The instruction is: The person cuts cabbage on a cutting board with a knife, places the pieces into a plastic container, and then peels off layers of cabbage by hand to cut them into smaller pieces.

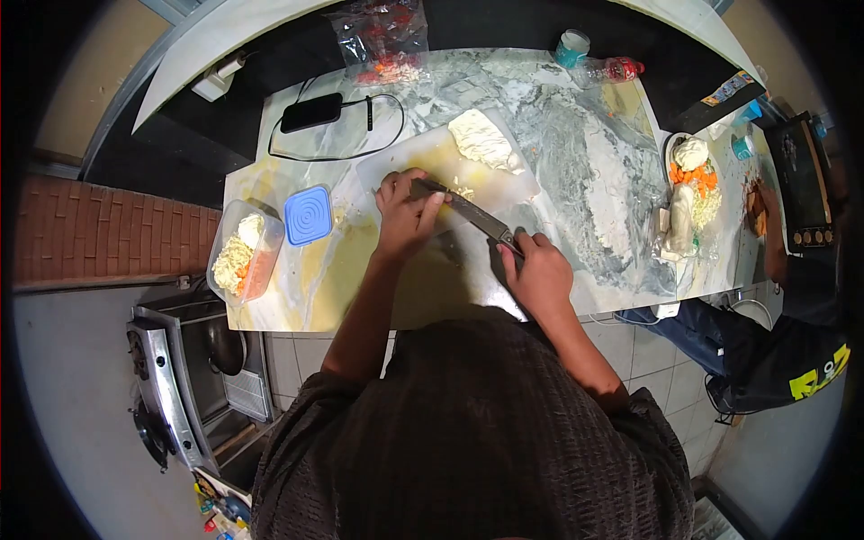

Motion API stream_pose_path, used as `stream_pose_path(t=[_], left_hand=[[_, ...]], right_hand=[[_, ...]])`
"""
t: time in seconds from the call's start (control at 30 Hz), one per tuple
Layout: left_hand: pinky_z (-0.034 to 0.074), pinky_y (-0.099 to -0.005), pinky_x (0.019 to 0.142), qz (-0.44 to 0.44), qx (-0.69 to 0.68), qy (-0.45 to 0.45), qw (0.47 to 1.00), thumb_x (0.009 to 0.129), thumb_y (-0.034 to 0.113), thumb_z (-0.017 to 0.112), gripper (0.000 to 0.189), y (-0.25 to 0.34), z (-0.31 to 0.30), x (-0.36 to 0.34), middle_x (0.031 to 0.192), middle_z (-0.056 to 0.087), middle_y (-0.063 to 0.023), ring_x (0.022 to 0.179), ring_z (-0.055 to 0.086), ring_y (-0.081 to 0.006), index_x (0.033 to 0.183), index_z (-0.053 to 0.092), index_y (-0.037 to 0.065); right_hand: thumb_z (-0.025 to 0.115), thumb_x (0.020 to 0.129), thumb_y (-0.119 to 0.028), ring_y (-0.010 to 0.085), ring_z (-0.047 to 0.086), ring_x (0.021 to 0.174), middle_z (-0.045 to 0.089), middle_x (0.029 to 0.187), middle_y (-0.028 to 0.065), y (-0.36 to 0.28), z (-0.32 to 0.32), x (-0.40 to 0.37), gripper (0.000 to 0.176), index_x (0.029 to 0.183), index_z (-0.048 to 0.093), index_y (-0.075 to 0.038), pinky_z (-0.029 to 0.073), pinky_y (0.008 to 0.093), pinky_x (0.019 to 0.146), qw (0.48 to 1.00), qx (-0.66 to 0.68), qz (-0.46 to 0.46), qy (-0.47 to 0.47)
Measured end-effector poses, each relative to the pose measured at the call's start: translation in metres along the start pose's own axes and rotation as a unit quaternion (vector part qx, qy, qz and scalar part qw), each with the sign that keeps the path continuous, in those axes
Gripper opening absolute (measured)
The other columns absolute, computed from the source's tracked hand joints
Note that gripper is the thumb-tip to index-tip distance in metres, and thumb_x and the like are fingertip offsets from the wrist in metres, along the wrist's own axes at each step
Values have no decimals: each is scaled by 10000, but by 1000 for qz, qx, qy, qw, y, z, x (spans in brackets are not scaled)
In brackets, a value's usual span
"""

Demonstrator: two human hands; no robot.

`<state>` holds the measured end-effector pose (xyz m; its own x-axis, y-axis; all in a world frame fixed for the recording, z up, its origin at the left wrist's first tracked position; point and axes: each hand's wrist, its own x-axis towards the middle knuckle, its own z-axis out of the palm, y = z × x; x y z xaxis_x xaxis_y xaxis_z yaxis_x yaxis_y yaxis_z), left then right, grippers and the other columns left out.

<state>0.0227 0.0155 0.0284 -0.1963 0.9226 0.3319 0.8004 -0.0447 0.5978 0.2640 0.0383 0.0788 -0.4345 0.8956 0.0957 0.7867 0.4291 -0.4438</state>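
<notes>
My right hand (pixel 540 274) is wrapped round the handle of a knife (pixel 481 219), whose blade points to the far left across a translucent white cutting board (pixel 382 166). At the blade's front end, my left hand (pixel 407 211) has its fingers curled and its thumb against the metal. Small pale chopped bits (pixel 463 190) lie beside the blade's far side. Toward the board's upper right rests a larger creamy-white piece of food (pixel 486 141). The board sits askew on a marbled table.
Left of the board are a blue lid (pixel 309 215) and a clear tub (pixel 270 247) of shredded food. A black device (pixel 311 112) with its cable and a plastic bag (pixel 382 40) lie behind. On the right are vegetables (pixel 697 184); another person (pixel 778 337) is beyond.
</notes>
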Motion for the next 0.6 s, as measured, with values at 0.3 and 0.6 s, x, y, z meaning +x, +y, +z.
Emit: stream_pose_path(t=[0.3,0.6], left_hand=[[187,-494,1071,-45,-18,15,999,979,361,500,323,0,3,4,1343,454,-81,1257,315,-324,1006,781,203],[236,-461,1038,-44,14,48,998,948,304,580,232,-2,8,9,1282,523,-58,1237,363,-299,1031,765,191]], right_hand=[[671,879,-323,356,641,676,621,786,143,0,-2,-1,260,910,677,-65,509,443,585,1000,7,1,4],[674,879,-327,369,641,679,631,798,156,2,-2,-3,272,887,674,-55,510,451,594,1000,18,21,-5]])
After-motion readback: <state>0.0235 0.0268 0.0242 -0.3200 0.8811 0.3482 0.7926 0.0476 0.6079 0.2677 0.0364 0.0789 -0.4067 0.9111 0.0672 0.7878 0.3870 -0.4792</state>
